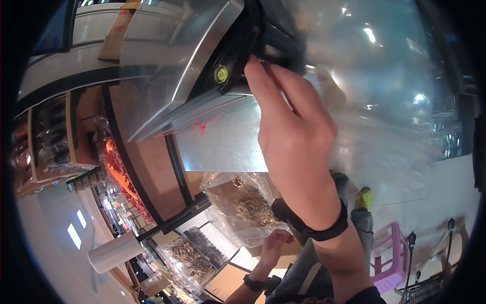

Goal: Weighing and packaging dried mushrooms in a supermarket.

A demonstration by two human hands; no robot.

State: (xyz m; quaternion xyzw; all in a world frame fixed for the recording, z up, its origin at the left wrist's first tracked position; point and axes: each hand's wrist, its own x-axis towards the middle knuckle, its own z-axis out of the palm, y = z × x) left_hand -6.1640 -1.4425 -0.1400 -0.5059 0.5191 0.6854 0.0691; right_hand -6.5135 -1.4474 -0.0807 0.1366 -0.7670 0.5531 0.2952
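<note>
My right hand (298,137), with a black band on its wrist, reaches up to a black housing (217,55) with a round green bubble level and a metal edge. It looks like part of a weighing scale. The fingers are bent against the housing's underside, and their tips are partly hidden. A bare metal plate (228,137) with a red mark lies beside this hand. Lower down, my left hand (276,245) hangs with loosely bent fingers and nothing visible in it. Close to it is a clear plastic bag (223,197) of brown dried goods, perhaps mushrooms.
A large sheet of clear plastic (374,91) spreads along the right. Another bag of dried goods (187,258) lies beyond my left hand. Red packaged goods (119,172) and shelves (53,137) stand on the left. A purple stool (392,258) is on the floor at lower right.
</note>
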